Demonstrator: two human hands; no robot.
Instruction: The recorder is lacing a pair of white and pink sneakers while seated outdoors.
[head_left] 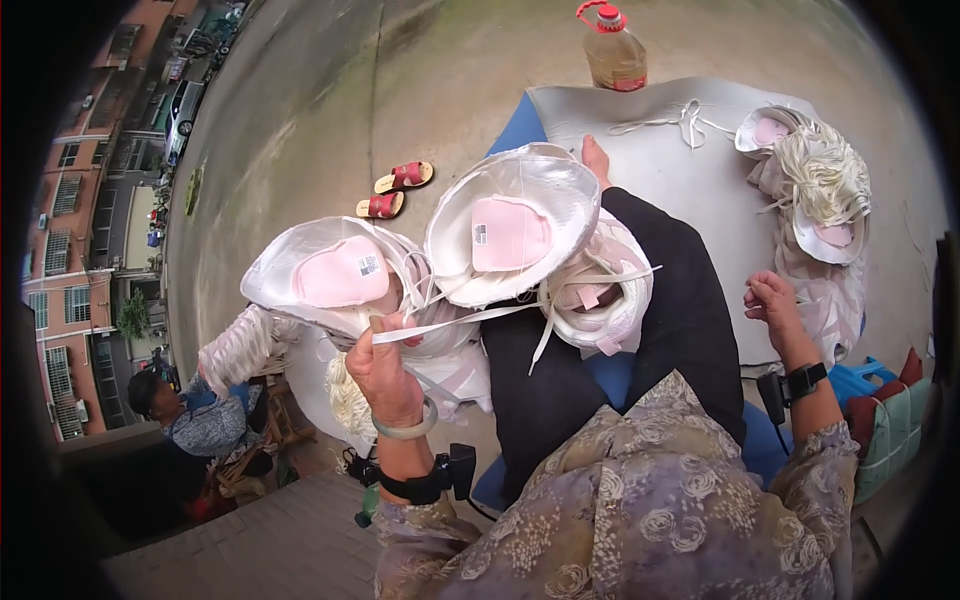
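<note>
My left hand (385, 375) pinches a flat white shoelace (430, 328), which runs taut to the right toward a white-and-pink shoe upper (622, 262) by my lap. Loose lace ends stick out from that upper. Left of it, two stacks of nested shoe uppers show pink linings, the nearer-to-centre stack (560, 190) and the left stack (270, 262). My right hand (770, 302) is raised over my right knee, apart from the shoes, with its fingers curled in. Whether anything thin is between its fingertips cannot be seen.
More shoe uppers (835, 290) and a bundle of cream laces (825, 175) lie at the right on a pale sheet (690, 180). A loose lace (690, 122) lies farther off. Beyond are an oil jug (615, 55) and red sandals (405, 177). Another person (215, 425) sits at left.
</note>
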